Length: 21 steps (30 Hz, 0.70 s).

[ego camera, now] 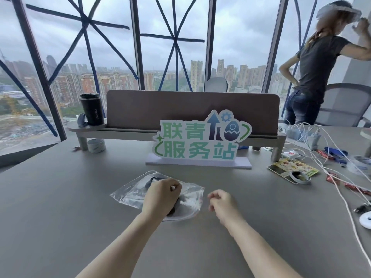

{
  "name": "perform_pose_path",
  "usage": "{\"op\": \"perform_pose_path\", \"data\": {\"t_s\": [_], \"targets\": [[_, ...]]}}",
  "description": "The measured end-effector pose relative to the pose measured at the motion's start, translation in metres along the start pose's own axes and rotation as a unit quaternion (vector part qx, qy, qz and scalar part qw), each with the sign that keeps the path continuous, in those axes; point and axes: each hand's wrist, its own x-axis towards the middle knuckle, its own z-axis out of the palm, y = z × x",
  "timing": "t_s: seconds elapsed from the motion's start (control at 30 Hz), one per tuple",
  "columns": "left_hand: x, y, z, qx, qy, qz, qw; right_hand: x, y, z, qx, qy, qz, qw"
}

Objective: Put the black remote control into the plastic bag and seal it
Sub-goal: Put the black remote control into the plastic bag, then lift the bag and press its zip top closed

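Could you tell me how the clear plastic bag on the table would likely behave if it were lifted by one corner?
The plastic bag is thin, wrinkled film, so it would probably droop. The dark remote inside would likely slide toward the low end. The glossy film may prove slippery.

This is looking like an office high up in a tall building. Big windows (176, 43) are showing a city of tall apartment blocks far below, and a long grey desk (60, 207) is holding a divider panel (190, 109), a standing sign (200, 141) and a black travel mug (92, 109). White charging cables (329, 157) are lying on the desk, and a mesh office chair (345, 105) is standing behind it
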Motion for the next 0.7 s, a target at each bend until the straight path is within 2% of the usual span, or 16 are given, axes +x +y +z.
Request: {"op": "perform_pose_path", "data": {"t_s": [0.07, 0.17, 0.3, 0.37, 0.47, 0.53, 0.57, 0.63, 0.7], "targets": [[-0.002, -0.002, 0.0, 0.007, -0.019, 0.001, 1.0, 0.003, -0.003, 0.001, -0.057, -0.006, -0.02, 0.998], [-0.008, -0.003, -0.001, 0.029, -0.103, 0.002, 0.994, 0.011, -0.013, 0.013, -0.081, -0.052, -0.05, 0.994], [-0.019, -0.014, -0.011, 0.14, -0.192, 0.042, 0.971, 0.02, -0.021, 0.021, -0.09, 0.017, -0.071, 0.993], [-0.023, -0.019, -0.019, 0.197, -0.188, 0.024, 0.962, 0.018, -0.025, 0.017, -0.066, 0.039, -0.064, 0.995], [-0.025, -0.019, -0.037, 0.242, -0.124, -0.029, 0.962, 0.007, -0.032, 0.008, 0.004, 0.072, -0.056, 0.996], [-0.019, -0.014, -0.055, 0.193, -0.081, -0.069, 0.975, 0.0, -0.041, -0.003, 0.059, 0.098, -0.062, 0.992], [-0.013, -0.01, -0.067, 0.136, -0.069, -0.092, 0.984, -0.004, -0.048, -0.008, 0.085, 0.106, -0.07, 0.988], [0.003, 0.006, -0.09, -0.042, -0.062, -0.13, 0.989, -0.012, -0.069, -0.022, 0.131, 0.121, -0.094, 0.98], [0.019, 0.025, -0.114, -0.181, -0.061, -0.143, 0.971, -0.022, -0.096, -0.036, 0.172, 0.13, -0.121, 0.969]]}}
